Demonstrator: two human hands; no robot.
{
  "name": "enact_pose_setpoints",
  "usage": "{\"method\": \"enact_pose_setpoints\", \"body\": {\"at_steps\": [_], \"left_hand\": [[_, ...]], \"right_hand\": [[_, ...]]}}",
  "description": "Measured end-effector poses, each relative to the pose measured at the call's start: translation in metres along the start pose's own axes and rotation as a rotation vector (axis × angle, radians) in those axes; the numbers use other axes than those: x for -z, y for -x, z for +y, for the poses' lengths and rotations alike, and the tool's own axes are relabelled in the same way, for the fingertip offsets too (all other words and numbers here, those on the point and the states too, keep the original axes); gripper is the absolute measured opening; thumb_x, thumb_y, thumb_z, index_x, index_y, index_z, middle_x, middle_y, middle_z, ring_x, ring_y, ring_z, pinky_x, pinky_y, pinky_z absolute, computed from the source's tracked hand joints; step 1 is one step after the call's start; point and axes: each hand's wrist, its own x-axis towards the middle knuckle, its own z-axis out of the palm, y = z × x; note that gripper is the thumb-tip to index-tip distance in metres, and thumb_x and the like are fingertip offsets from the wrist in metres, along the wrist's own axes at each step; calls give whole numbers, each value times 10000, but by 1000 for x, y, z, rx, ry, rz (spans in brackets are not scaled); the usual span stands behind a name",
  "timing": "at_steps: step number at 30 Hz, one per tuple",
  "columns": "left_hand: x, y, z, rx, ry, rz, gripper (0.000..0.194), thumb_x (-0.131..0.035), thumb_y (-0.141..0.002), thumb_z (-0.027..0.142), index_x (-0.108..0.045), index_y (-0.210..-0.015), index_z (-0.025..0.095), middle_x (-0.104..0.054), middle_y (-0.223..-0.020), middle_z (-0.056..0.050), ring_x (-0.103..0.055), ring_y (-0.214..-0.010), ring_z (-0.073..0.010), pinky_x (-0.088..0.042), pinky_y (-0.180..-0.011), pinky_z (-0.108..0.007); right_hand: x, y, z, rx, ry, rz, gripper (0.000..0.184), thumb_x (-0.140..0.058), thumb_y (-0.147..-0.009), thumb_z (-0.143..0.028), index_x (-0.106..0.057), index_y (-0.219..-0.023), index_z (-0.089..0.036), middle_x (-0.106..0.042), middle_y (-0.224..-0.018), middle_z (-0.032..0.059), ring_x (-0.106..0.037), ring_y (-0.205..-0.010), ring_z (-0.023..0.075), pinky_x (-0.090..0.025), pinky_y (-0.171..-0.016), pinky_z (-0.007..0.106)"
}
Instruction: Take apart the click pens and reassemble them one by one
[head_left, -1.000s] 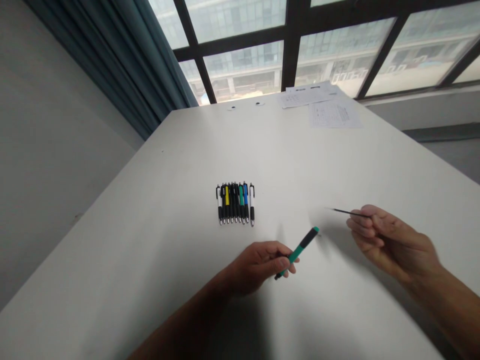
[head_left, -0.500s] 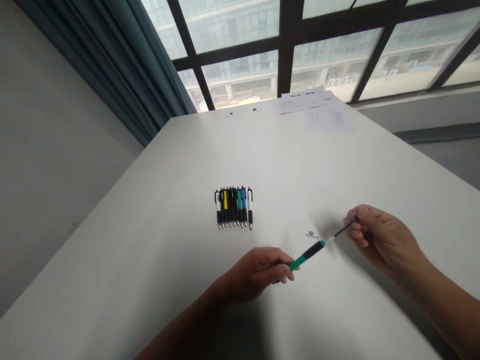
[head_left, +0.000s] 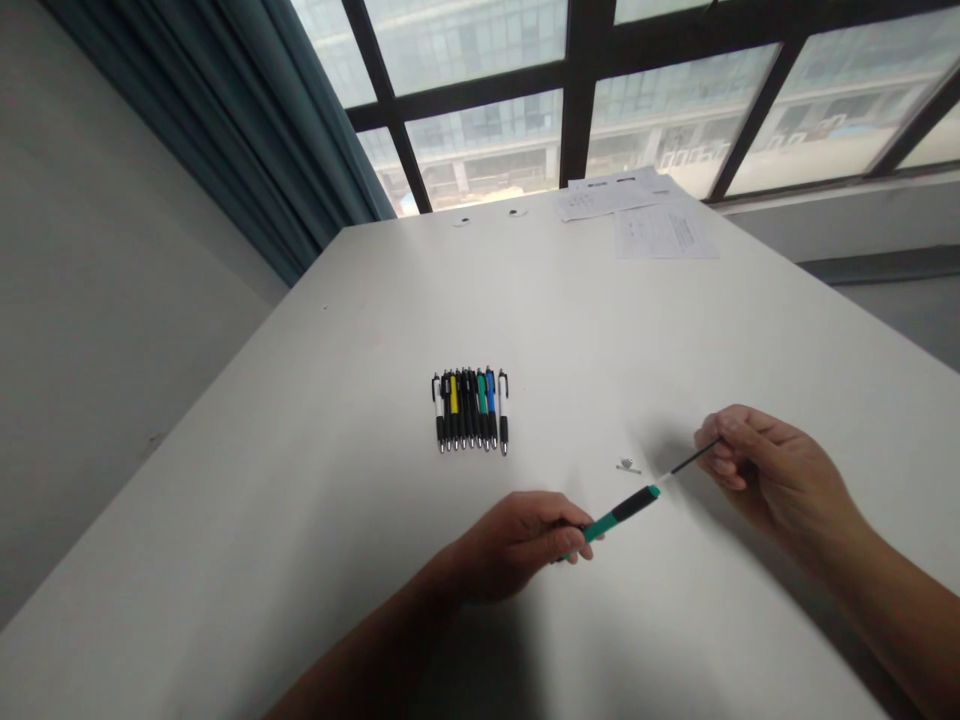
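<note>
My left hand (head_left: 525, 545) is closed around a green pen barrel (head_left: 602, 527) with a black grip, its open end pointing up and to the right. Between thumb and fingertips, my right hand (head_left: 772, 470) pinches the dark end of a thin ink refill (head_left: 694, 457). The refill's pale end meets the barrel's mouth; whether it is inside cannot be made out. Just behind the barrel, small metallic pen parts (head_left: 628, 466) lie on the table, too small to tell apart fully. Farther left, a row of several pens (head_left: 469, 410) lies side by side, tips toward me, in white, black, yellow, green and blue.
The white table (head_left: 360, 350) reaches to the window (head_left: 487, 150). Printed papers (head_left: 664, 230) lie at its far right edge, and two small round fittings sit at the far edge. A blue-grey curtain (head_left: 247, 120) hangs at the left by the wall.
The refill's pale end sits a little closer to the barrel's mouth, with less of it showing. Both hands keep their grips, and the view has shifted slightly.
</note>
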Motion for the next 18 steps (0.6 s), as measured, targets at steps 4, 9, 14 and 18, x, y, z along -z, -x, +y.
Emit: {"method": "enact_pose_setpoints", "body": {"at_steps": [4,9,14,18], "left_hand": [[0,0,1,13,-5,3,294,-578,-962,359,-742,-947,115,-690,-862,-85,-611,-755,-145,-482,-703,-256],[-1,1,0,19,-17,15,313,-564,-964,377,-738,-948,117,-682,-845,-81,-599,-742,-144,-473,-683,-252],[-1,-1,2,9,-88,30,272,-573,-948,337,-737,-911,122,-673,-811,-68,-599,-718,-141,-471,-679,-251],[-1,-2,5,6,-186,38,231,-573,-933,292,-739,-902,135,-674,-805,-56,-607,-729,-145,-471,-688,-248]], "right_hand": [[-2,0,-1,7,26,-1,326,-833,-730,-494,-648,-661,-234,-472,-575,4,-393,-499,123,-228,-377,241],[-4,1,-3,-5,11,-3,312,-847,-716,-483,-651,-665,-246,-467,-578,7,-390,-503,125,-222,-380,246],[-2,0,-1,25,-31,-1,304,-838,-744,-463,-648,-672,-237,-500,-598,4,-402,-495,108,-266,-381,232],[-2,3,1,26,-30,-98,289,-836,-756,-459,-682,-708,-220,-547,-597,1,-429,-470,92,-285,-377,209]]}}
